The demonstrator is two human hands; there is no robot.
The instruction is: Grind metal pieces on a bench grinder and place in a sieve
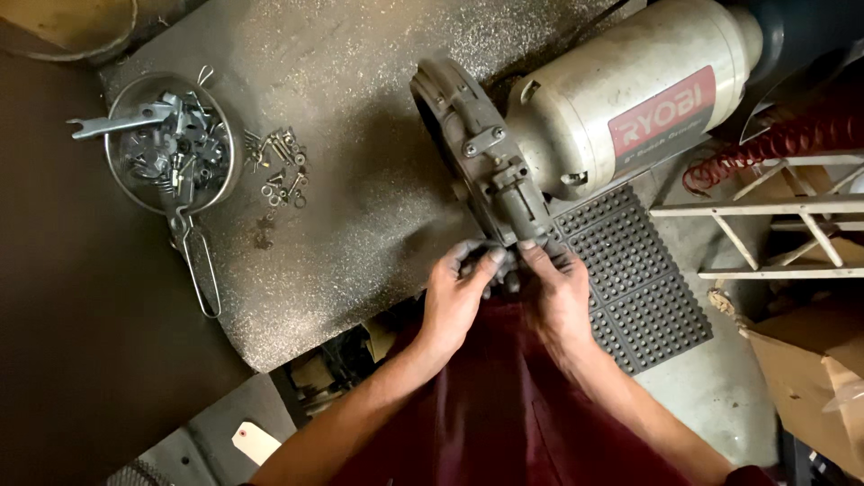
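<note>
Looking straight down from our own head, we see our two hands meeting at the near end of a grimy cream-and-grey metal bench grinder, which lies across a speckled grey stone-like slab so that its dark grey cast wheel guard points toward us. That orientation brings the guard's lower bracket within easy reach just above our lap, which is covered in dark red cloth. Our left hand comes in from the lower left, wrist bent upward, fingers curled around a small dark metal part at the base of the guard. Our right hand mirrors it from the lower right, fingers likewise closed on the same small part, thumb on top; both sets of fingertips are blackened with grease. The part is mostly hidden between the hands, so we cannot tell its exact shape. Well apart to the left, a round wire-mesh strainer with a long loop handle holds loose metal hardware and a flat wrench, kept together rather than scattered, with a few small bolts and washers lying just beside it on the slab. A black studded rubber mat sits to the right of our hands.
</note>
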